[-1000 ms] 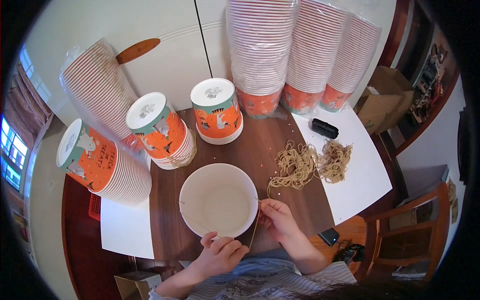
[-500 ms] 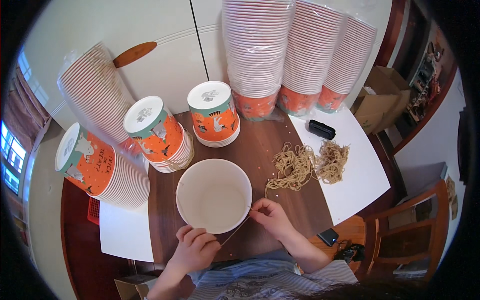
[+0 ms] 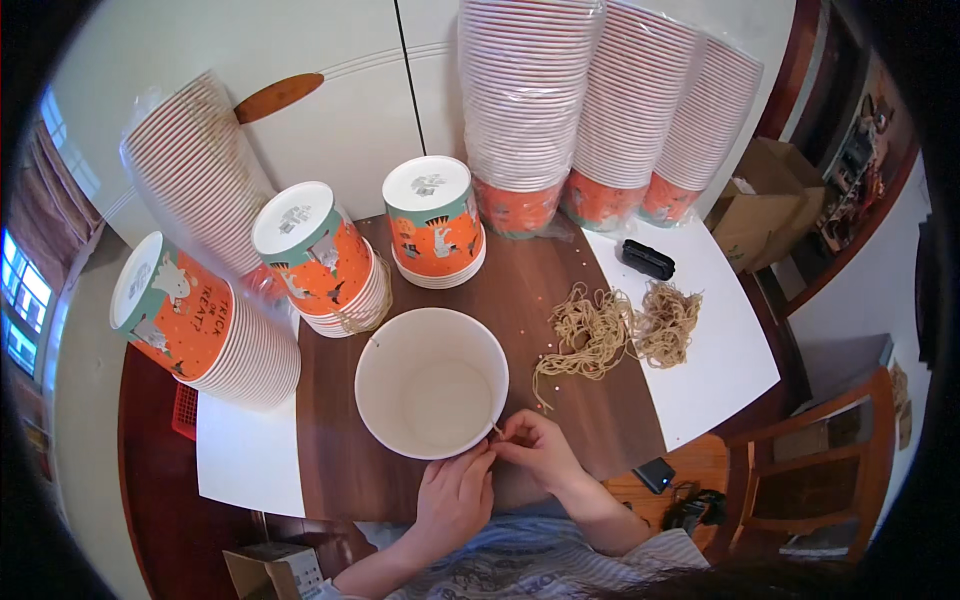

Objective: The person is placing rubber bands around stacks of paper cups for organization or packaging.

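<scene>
**Both hands pinched at the near rim of the white tub**

The big round white paper tub (image 3: 432, 395) stands upright, mouth up, on the dark wood table (image 3: 560, 300), just in from its near edge & about mid-width. Both hands meet at the tub's near rim, slightly to the right of its centre. Right hand (image 3: 540, 450): grip closed, fingertips pinching a thin tan twine end (image 3: 497, 430) right at the rim. Left hand (image 3: 455, 495): fingers curled shut, tips touching the same spot from below; can't tell if it holds the twine or just braces the rim.

Key relation: the twine end sits between the two grips, touching the tub wall; the tub lies straight away from the hands, toward the table's far edge. Right hand is the nearer one to the loose tan twine bundles (image 3: 620, 330), which lie well apart, toward the right edge.
</scene>
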Demonstrator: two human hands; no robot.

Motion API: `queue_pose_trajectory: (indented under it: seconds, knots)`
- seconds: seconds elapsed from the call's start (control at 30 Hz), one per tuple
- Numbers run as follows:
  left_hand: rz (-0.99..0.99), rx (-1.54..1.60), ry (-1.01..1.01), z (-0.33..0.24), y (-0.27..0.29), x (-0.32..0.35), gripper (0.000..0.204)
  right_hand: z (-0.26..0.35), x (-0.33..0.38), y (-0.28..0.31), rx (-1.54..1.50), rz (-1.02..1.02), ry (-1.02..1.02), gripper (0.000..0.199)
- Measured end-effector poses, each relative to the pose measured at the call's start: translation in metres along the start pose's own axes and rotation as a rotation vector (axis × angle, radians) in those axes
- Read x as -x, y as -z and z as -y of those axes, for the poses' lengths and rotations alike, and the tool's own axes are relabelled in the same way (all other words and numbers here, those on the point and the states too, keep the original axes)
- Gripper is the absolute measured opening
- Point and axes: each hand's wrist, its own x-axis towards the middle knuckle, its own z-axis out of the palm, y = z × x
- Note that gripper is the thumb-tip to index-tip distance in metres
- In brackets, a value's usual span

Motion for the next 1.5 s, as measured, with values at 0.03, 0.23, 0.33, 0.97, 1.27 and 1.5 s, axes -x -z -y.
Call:
queue_pose_trajectory:
  seconds: [0.03,0.23,0.33,0.97,1.27,1.5]
  knots:
    - [0.000,0.001,-0.001,-0.002,-0.001,-0.001,0.031,0.002,0.003,0.001,0.079,-0.012,0.012,0.013]
    - [0.055,0.350,0.270,-0.003,-0.006,-0.005,0.029,-0.011,0.022,-0.003,0.420,-0.158,0.117,0.016]
    - [0.069,0.506,0.411,-0.005,-0.010,-0.004,0.023,-0.008,0.033,-0.011,0.633,-0.219,0.137,0.018]
    - [0.246,0.922,0.701,-0.001,-0.001,0.008,0.016,-0.006,0.019,0.004,-0.416,0.221,-0.278,0.021]
    - [0.278,0.907,0.691,0.001,0.003,0.012,0.020,-0.006,0.019,-0.004,-0.544,0.191,-0.284,0.016]
    - [0.281,1.064,0.711,0.001,-0.003,0.016,0.019,-0.013,0.018,0.001,-0.587,0.302,-0.300,0.014]
